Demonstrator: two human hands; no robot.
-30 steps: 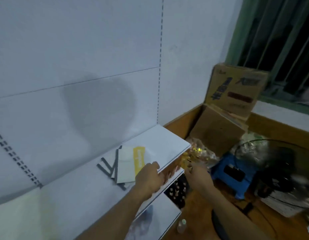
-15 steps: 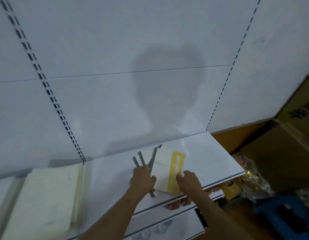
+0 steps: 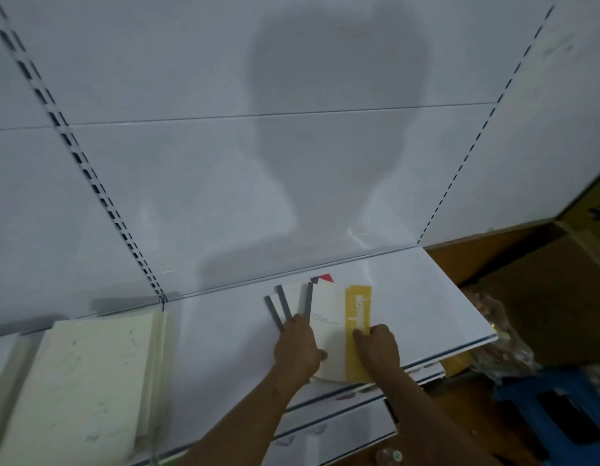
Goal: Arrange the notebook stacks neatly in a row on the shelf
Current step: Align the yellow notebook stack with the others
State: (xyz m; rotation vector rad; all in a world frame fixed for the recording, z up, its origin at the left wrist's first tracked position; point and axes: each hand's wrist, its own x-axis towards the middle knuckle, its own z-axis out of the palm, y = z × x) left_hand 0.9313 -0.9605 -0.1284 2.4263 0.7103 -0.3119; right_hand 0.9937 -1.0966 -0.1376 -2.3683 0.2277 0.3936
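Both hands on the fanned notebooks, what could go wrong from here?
1. The fanned notebook stack overhangs the shelf's front edge; squaring it could tip notebooks off.
2. The left hand and right hand hold only the near end, so the far, splayed grey spines may stay askew.

Head cam, close, fwd-down over shelf (image 3: 426, 297)
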